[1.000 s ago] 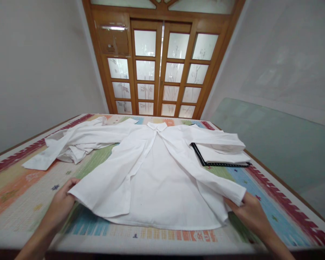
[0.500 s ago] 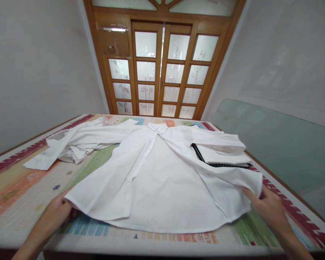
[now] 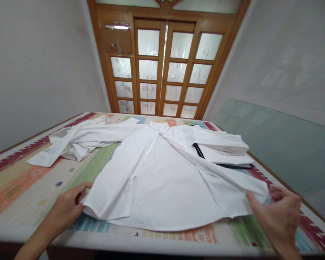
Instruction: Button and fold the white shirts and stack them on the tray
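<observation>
A white button-up shirt (image 3: 168, 187) lies spread on the table, its collar at the far side and its front partly open. My left hand (image 3: 67, 204) is at the lower left corner of the shirt, thumb and forefinger closed on its edge; the other fingers curl underneath, partly hidden. At the lower right corner, my right hand (image 3: 280, 213) grips the hem, thumb on top of the cloth and fingers at its outer edge. That side of the hem is pulled slightly outward, with creases running toward the right hand.
A crumpled white garment (image 3: 81, 150) lies under the shirt's left sleeve. Folded white cloth with black trim (image 3: 234, 166) sits beneath the right sleeve. A patterned cloth (image 3: 97, 166) covers the table. Beyond are wooden glazed doors (image 3: 164, 72); a pale green panel (image 3: 276, 137) stands right.
The lower left corner has shifted inward to the right with my left hand. My right hand has moved outward and slightly up, drawing the right hem corner with it.
</observation>
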Demonstrator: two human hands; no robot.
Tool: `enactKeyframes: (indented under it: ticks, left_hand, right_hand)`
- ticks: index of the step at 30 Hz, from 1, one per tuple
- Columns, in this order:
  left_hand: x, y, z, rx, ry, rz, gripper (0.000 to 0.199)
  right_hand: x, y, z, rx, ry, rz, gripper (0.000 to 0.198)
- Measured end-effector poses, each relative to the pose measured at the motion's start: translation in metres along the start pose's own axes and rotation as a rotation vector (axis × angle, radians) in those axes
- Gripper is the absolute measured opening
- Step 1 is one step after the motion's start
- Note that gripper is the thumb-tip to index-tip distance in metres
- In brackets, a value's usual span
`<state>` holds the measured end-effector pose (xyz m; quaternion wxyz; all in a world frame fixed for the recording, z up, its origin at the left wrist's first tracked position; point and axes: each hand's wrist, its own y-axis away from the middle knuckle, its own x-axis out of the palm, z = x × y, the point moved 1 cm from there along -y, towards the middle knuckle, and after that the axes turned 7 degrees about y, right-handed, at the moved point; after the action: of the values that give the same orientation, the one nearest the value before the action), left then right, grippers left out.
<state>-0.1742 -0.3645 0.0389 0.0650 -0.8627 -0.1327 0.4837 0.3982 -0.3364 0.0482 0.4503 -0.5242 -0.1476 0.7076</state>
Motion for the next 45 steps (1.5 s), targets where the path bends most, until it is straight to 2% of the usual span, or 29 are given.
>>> enactKeyframes:
  ticks: [1, 3, 5, 6, 8, 10, 13, 17, 22, 29, 33, 37, 41, 43, 45]
  left_hand:
    - [0.003, 0.001, 0.003, 0.013, 0.012, 0.028, 0.034]
    - [0.007, 0.002, 0.004, 0.011, 0.035, 0.039, 0.034]
    - [0.006, 0.004, 0.003, -0.011, 0.067, 0.03, 0.033]
    - [0.006, 0.004, 0.002, -0.014, 0.087, 0.035, 0.032]
    - [0.004, 0.006, 0.001, -0.009, 0.108, 0.046, 0.031]
    - [0.003, 0.009, 0.001, -0.006, 0.1, 0.04, 0.03]
    - [0.001, 0.013, 0.003, -0.016, 0.062, -0.02, 0.032]
    - [0.003, 0.018, 0.006, -0.006, 0.018, -0.091, 0.036]
    - [0.005, 0.021, 0.009, 0.035, 0.004, -0.105, 0.04]
    - [0.009, 0.022, 0.02, 0.13, -0.001, -0.082, 0.043]
    - [0.014, 0.023, 0.023, 0.16, -0.028, -0.074, 0.042]
    - [0.018, 0.025, 0.024, 0.215, -0.039, -0.045, 0.041]
    - [0.021, 0.026, 0.024, 0.333, -0.037, -0.002, 0.038]
    - [0.022, 0.026, 0.027, 0.412, -0.045, -0.014, 0.038]
    - [0.024, 0.027, 0.032, 0.472, -0.056, -0.028, 0.039]
  right_hand:
    - [-0.001, 0.008, 0.012, -0.061, -0.03, -0.026, 0.045]
    - [0.0, 0.027, 0.043, -0.287, -0.166, 0.05, 0.031]
    - [0.004, 0.05, 0.079, -0.587, -0.344, 0.299, 0.014]
    - [0.005, 0.062, 0.099, -0.722, -0.417, 0.429, 0.012]
    - [0.009, 0.084, 0.137, -0.972, -0.498, 0.643, 0.017]
    - [0.012, 0.102, 0.172, -1.211, -0.488, 0.76, 0.021]
    - [0.017, 0.121, 0.215, -1.478, -0.402, 0.828, 0.022]
    - [0.024, 0.138, 0.251, -1.651, -0.365, 0.767, 0.028]
    - [0.032, 0.15, 0.264, -1.791, -0.353, 0.651, 0.013]
    - [0.022, 0.123, 0.244, -1.752, -0.343, 0.646, 0.011]
    - [0.013, 0.105, 0.221, -1.758, -0.263, 0.733, 0.012]
    - [0.005, 0.1, 0.201, -1.729, -0.184, 0.866, 0.017]
    - [0.002, 0.097, 0.193, -1.664, -0.234, 1.023, 0.012]
    - [0.007, 0.09, 0.198, -1.581, -0.317, 1.118, 0.016]
    - [0.021, 0.079, 0.207, -1.396, -0.373, 1.154, 0.021]
